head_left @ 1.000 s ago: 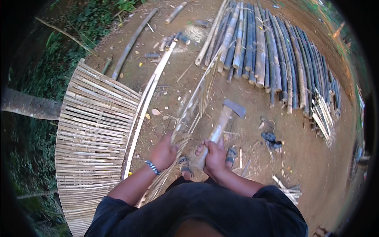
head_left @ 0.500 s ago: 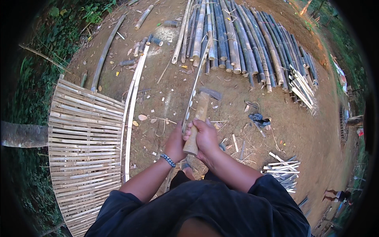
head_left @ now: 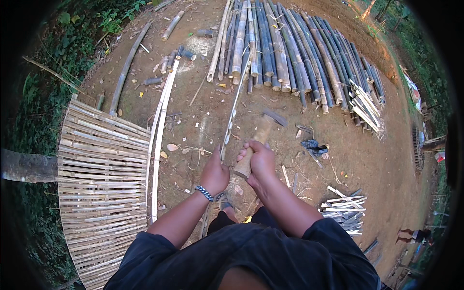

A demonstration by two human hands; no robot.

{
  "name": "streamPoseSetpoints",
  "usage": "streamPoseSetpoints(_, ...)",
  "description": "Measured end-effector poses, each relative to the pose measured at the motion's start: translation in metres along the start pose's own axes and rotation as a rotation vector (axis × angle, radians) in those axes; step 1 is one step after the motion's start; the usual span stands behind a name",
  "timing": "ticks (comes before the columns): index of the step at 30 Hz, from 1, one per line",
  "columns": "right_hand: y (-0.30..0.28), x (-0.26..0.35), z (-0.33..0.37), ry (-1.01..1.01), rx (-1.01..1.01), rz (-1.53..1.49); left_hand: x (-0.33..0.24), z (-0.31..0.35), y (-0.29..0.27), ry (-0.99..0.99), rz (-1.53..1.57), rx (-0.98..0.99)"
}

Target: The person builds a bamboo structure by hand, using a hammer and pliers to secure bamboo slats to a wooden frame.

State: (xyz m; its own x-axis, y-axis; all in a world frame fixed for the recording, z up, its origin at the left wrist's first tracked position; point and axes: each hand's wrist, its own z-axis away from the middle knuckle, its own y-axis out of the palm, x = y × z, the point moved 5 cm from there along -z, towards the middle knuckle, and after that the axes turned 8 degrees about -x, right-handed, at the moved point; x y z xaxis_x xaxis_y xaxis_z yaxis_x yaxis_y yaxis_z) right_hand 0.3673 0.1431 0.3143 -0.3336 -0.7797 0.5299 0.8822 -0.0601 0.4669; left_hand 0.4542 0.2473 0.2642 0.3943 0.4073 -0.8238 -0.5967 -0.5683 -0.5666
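In my left hand (head_left: 215, 173), which wears a chain bracelet, a long thin bamboo strip (head_left: 232, 116) is gripped near its close end. The strip points away from me, seen edge-on, with small pale patches along it. The fingers of my right hand (head_left: 261, 160) wrap round the thick wooden handle of a hatchet-like tool (head_left: 245, 165). Its grey metal head (head_left: 274, 117) sits crosswise at the far end of the handle, tilted right; its exact kind is unclear. Both hands are side by side before me, slightly apart, with the tool clear of the strip.
A slatted bamboo platform (head_left: 104, 186) stands at left, long pale strips (head_left: 157, 145) along its edge. A large stack of bamboo poles (head_left: 295, 53) fills the far side. Cut pieces (head_left: 344, 208) lie at right, near a dark crumpled item (head_left: 315, 146). Another person (head_left: 414, 237) is far right.
My right hand has moved right with the tool, whose head has swung outward and away from the strip. My left hand still grips the strip, nearly in place.
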Motion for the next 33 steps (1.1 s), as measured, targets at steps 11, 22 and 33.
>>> streamPoseSetpoints(11, -0.006, -0.005, 0.002, -0.046, -0.049, -0.123, -0.001, -0.001, 0.008, 0.037, -0.011, 0.011)
streamPoseSetpoints(22, -0.002, 0.0, -0.002, -0.026, -0.039, -0.154, -0.018, 0.0, 0.009, -0.027, 0.004, 0.035)
streamPoseSetpoints(33, 0.0, -0.007, -0.01, 0.037, 0.008, -0.07, -0.023, 0.002, 0.005, 0.074, 0.101, 0.011)
